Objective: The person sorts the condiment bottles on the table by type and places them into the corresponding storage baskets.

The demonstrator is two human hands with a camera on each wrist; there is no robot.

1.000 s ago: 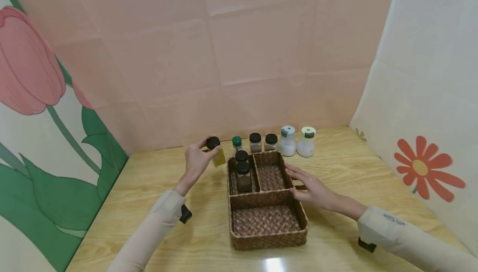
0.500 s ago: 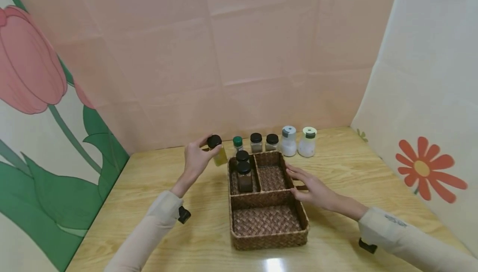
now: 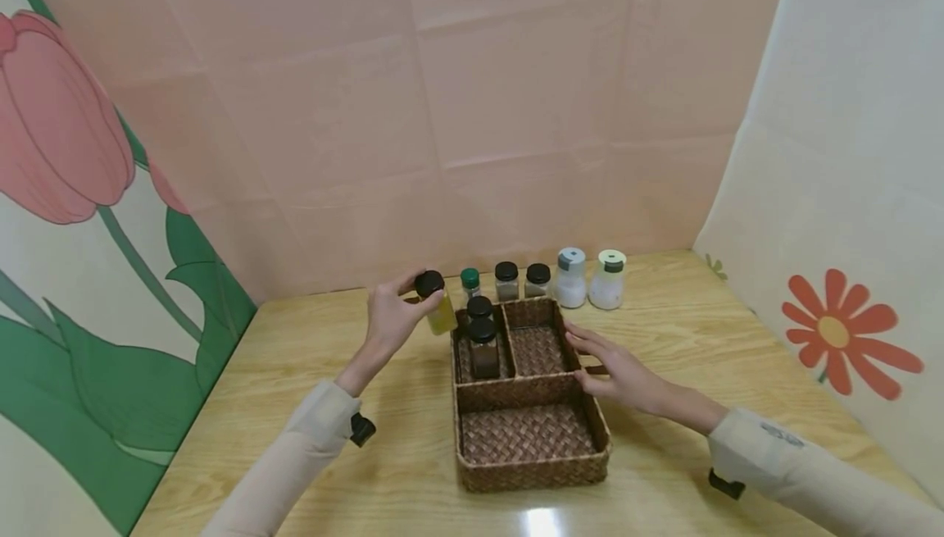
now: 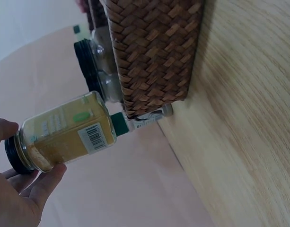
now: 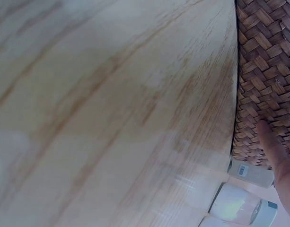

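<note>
Yellow jar (image 3: 443,313), axis aslant (lid (image 3: 429,282) uppermost)

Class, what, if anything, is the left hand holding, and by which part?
The left hand holds the yellow-filled jar by its top end, around the black lid.

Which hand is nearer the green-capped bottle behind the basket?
Left. The left hand, holding the yellow-filled jar, is to the left of the green-capped bottle; the right hand touches the right side of the basket, farther from the bottle.
</note>
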